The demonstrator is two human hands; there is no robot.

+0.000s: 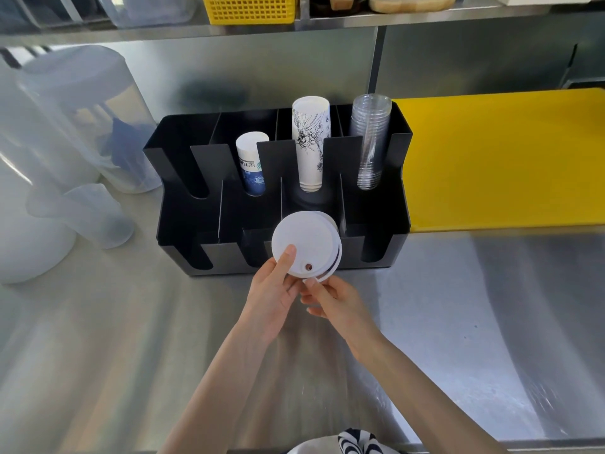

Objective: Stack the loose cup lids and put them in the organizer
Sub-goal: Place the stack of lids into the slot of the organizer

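Note:
A stack of white cup lids (306, 240) is held tilted in front of the black organizer (183, 221), over its lower front row near the middle slots. My left hand (275, 290) grips the stack's lower left edge, thumb on the top lid. My right hand (330, 298) pinches the stack's bottom edge from the right. The top lid shows a small sip hole. The organizer's back row holds a short blue-and-white paper cup stack (252, 165), a tall printed paper cup stack (309, 142) and a clear plastic cup stack (370, 142).
A yellow cutting board (507, 158) lies right of the organizer. Translucent plastic jugs (75, 126) and a small measuring cup (95, 217) stand at the left. A shelf with a yellow basket (250, 8) runs overhead. Steel counter (458, 306) spreads in front.

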